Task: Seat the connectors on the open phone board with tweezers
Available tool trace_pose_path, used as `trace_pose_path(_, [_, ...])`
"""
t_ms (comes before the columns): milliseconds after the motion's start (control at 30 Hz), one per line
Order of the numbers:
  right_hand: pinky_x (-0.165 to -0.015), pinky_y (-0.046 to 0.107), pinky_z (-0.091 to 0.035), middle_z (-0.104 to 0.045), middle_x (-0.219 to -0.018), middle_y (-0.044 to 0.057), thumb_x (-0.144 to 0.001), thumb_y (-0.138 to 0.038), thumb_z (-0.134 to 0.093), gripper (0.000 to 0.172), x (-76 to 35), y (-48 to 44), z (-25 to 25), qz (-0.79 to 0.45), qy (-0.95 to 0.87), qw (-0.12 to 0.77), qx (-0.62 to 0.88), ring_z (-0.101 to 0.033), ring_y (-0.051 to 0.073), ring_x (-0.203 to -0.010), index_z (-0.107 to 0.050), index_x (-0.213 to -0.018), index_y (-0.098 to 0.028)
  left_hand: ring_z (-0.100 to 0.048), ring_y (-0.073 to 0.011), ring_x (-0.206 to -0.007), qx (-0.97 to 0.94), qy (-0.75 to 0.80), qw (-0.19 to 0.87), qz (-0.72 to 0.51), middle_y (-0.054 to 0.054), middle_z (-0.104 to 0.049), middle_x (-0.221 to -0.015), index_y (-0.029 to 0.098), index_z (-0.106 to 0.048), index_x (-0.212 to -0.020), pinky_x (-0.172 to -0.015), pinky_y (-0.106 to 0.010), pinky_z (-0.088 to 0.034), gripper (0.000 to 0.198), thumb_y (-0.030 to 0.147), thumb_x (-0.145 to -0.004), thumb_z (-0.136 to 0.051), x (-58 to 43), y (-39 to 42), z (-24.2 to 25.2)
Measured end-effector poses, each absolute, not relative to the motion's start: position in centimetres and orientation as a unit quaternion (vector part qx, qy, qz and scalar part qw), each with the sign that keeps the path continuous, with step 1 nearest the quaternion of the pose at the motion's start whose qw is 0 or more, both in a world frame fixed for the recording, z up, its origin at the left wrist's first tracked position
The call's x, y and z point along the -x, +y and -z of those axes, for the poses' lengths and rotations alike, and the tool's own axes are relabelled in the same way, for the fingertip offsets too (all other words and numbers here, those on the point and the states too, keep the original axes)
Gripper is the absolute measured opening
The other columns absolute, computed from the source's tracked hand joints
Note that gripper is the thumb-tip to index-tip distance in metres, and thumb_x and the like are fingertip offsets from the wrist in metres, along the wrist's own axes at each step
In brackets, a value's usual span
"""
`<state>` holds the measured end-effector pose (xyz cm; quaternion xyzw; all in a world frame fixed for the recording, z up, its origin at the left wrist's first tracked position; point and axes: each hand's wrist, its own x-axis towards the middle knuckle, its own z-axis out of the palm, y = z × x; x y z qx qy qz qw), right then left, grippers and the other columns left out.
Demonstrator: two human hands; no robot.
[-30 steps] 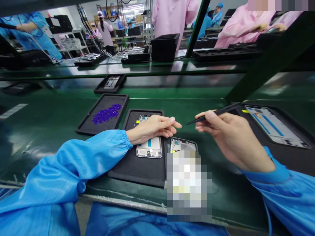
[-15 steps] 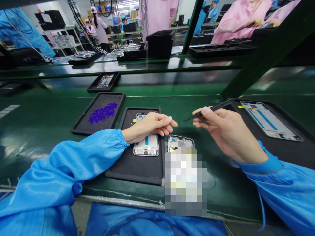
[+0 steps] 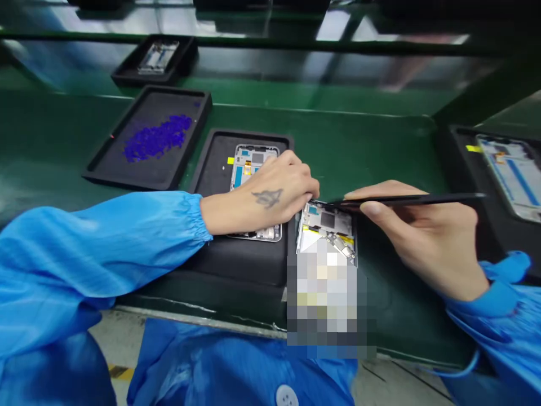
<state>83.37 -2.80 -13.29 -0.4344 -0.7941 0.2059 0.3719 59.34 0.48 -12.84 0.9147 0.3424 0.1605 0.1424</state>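
Note:
In front of me an opened phone frame lies on the green bench; pixelation hides its lower part. My left hand is closed, its curled fingertips gripping the frame's upper left corner. Black tweezers are pinched in my right hand, their tips at the frame's top edge. Whether the tips hold a small part cannot be seen. Under my left wrist a second phone frame, with a yellow tab, sits in a black tray, partly covered by the hand.
A black tray on the left holds many small purple pieces. Behind it, another tray carries a phone frame. At the right edge a phone frame rests in a dark tray. The bench's front edge runs close to me.
My left hand has come down onto the phone frame's corner, its fingers curling in. My right hand has brought the tweezer tips to the frame's top edge. The view has tilted downward.

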Motion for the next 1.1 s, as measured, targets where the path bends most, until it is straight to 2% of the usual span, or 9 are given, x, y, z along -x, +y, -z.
trace_pose_path(300, [-0.065, 0.026, -0.051, -0.073, -0.094, 0.0, -0.097, -0.023, -0.065, 0.01, -82.8, -3.1, 13.4, -0.161, -0.806, 0.368, 0.434, -0.066, 0.013, -0.081, -0.076, -0.097, -0.025, -0.051, -0.0262, -0.111, -0.916, 0.331, 0.162, -0.161, -0.006, -0.068, -0.105, 0.019, -0.072, -0.103, -0.098, -0.045, -0.042, 0.028, 0.017, -0.099, -0.044, -59.1, 0.5, 13.1])
trace_pose_path(733, [-0.068, 0.026, -0.052, -0.073, -0.092, 0.002, -0.095, -0.02, -0.066, 0.009, -82.5, -3.3, 13.1, -0.158, -0.81, 0.369, 0.427, -0.066, 0.014, -0.081, -0.075, -0.097, -0.022, -0.053, -0.0275, -0.108, -0.915, 0.313, 0.177, -0.182, -0.007, -0.067, -0.102, 0.019, -0.071, -0.097, -0.096, -0.045, -0.042, 0.026, 0.02, -0.099, -0.046, -58.9, 0.7, 13.2])
trace_pose_path(967, [-0.079, 0.029, -0.052, -0.073, -0.098, 0.005, -0.096, -0.02, -0.066, 0.01, -82.4, -3.7, 13.2, -0.101, -0.848, 0.338, 0.395, -0.068, 0.018, -0.088, -0.072, -0.105, -0.021, -0.052, -0.0277, -0.109, -0.912, 0.316, 0.186, -0.184, -0.007, -0.067, -0.102, 0.019, -0.071, -0.099, -0.097, -0.045, -0.042, 0.025, 0.018, -0.098, -0.046, -58.9, 0.6, 13.1])
trace_pose_path(1100, [-0.083, 0.033, -0.052, -0.072, -0.104, 0.005, -0.096, -0.023, -0.066, 0.015, -82.3, -4.4, 13.2, -0.074, -0.865, 0.315, 0.384, -0.068, 0.021, -0.092, -0.072, -0.11, -0.026, -0.052, -0.0273, -0.109, -0.912, 0.317, 0.183, -0.186, -0.007, -0.067, -0.102, 0.018, -0.071, -0.098, -0.097, -0.045, -0.042, 0.024, 0.018, -0.098, -0.047, -59.0, 0.7, 13.3])
